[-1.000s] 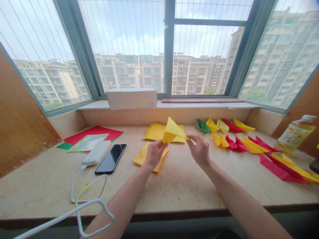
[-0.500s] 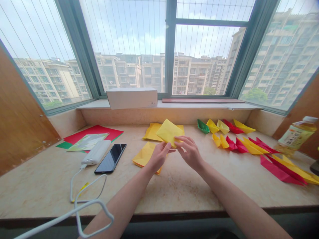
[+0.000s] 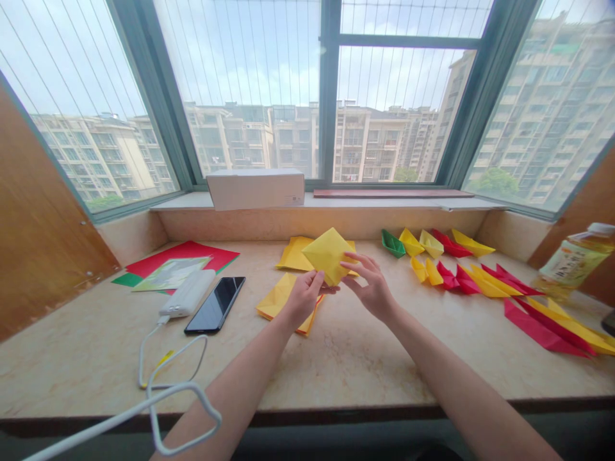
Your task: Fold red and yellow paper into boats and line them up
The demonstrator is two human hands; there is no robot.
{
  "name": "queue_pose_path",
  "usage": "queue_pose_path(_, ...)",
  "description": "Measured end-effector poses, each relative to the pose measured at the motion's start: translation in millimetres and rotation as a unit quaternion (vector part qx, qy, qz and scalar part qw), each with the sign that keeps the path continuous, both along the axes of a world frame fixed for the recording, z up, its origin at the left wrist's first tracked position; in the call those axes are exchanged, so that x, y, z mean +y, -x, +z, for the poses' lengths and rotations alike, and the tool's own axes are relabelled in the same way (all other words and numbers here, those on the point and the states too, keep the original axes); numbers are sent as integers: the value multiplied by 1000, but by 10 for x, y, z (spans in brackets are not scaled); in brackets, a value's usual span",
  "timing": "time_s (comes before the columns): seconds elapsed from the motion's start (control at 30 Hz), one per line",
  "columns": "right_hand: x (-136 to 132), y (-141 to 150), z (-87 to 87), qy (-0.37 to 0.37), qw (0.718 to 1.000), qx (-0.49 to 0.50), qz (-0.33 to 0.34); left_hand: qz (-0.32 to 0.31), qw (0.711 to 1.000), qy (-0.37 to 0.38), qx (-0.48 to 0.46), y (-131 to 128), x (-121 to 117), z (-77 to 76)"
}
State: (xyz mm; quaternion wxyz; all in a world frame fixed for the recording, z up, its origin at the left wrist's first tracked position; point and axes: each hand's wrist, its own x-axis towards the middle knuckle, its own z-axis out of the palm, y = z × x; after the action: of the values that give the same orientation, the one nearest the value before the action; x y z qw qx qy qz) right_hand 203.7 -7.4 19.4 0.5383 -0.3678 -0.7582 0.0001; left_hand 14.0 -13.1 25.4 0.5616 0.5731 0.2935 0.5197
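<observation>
A folded yellow paper square [image 3: 328, 253] is held up above the counter, one corner pointing away from me. My left hand [image 3: 306, 296] pinches its lower left edge, thumb on top and fingers underneath. On the right edge, the fingers of my right hand [image 3: 369, 282] close on the paper. Partly hidden beneath it lies a stack of yellow paper [image 3: 292, 255]. Nearer to me, a second pile of folded yellow sheets [image 3: 275, 299] is partly covered by my left hand.
Folded paper boats, among them a green one [image 3: 393, 243] and a pink one [image 3: 545, 326], line the right side beside a drink bottle [image 3: 574, 259]. On the left are red paper [image 3: 216, 256], a power bank [image 3: 187, 293], a phone [image 3: 215, 306] and a looping white cable [image 3: 158, 403]. A white box [image 3: 254, 191] stands on the sill.
The yellow square has shifted slightly right and tilted up a little. My right hand has slid up along its right edge. My left hand keeps its pinch.
</observation>
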Motion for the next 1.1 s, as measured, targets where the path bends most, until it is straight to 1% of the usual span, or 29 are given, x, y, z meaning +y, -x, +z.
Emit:
queue_pose_path(0.03, -2, -9, 7, 8, 1000, 11, -11, -3, 1000, -3, -1, 4, -1, 1)
queue_pose_path(0.1, -8, -24, 19, 30, 999, 31, -12, -10, 1000, -6, -8, 8, -4, 0)
queue_pose_path(0.23, -5, -28, -1, 71, 995, 63, 28, -28, 999, -5, -26, -5, -20, -4)
queue_pose_path(0.47, 29, -1, -101, 125, 984, 102, 73, -60, 997, -6, -54, -14, -34, -1)
queue_pose_path(0.63, 22, 16, -128, 133, 984, 107, 57, -70, 996, -7, -60, -21, -38, -4)
queue_pose_path(0.87, -49, 112, -118, 103, 987, 121, 35, -46, 999, -13, -20, -11, -19, -35)
queue_pose_path(0.97, -78, 148, -96, 99, 988, 120, 23, -18, 1000, -8, 7, -17, -21, -41)
queue_pose_path(1.1, -81, 194, -88, 119, 984, 133, 8, 30, 999, -14, 42, -54, -49, -47)
